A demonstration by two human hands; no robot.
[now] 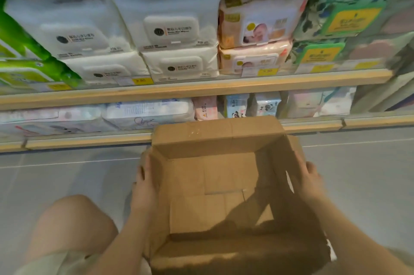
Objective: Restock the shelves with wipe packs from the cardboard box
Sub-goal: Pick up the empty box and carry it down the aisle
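You grip the cardboard box (215,185) between your 2 hands, left hand (143,187) and right hand (310,181) flat against its sides, interior empty, wipe packs (170,28) shelved beyond your fingertips: restocking looks finished, so next clear the box.

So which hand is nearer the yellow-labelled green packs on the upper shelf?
Right. The right hand grips the cardboard box's right wall, below the green packs; the left hand grips the opposite wall, farther away.
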